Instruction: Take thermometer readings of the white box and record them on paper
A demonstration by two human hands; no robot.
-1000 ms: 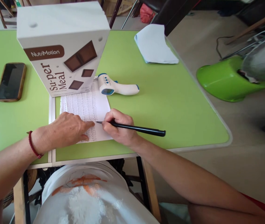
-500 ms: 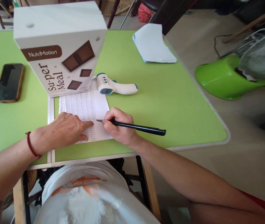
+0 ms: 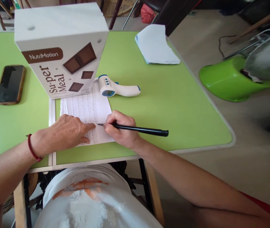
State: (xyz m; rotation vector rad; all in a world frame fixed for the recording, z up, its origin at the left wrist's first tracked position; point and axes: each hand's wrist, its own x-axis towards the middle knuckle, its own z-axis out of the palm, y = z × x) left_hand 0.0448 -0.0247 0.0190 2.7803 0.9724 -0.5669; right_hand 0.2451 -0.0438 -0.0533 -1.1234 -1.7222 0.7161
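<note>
My right hand [image 3: 122,128] is closed round a black pen [image 3: 144,129], its tip at the paper beside my left fingertip. Under both hands lies a white sheet of paper [image 3: 104,110], its left part covered in rows of small handwriting and its right strip blank. My left hand [image 3: 68,131] rests flat on the sheet's lower left, index finger and thumb stretched apart, holding nothing. A white and blue infrared thermometer [image 3: 118,88] lies on the top right corner of the sheet. The white NutriMotion box [image 3: 78,66] stands at the sheet's top edge and hides part of it.
On the green table [image 3: 184,114] a phone [image 3: 10,84] lies at the left. Folded white papers [image 3: 157,46] are near the far right edge. A green stool-like object [image 3: 232,79] stands on the floor to the right, beside a fan-like round guard.
The pen has shifted very slightly, its tip moving a little down and left with my right hand. My left hand stays in place on the paper.
</note>
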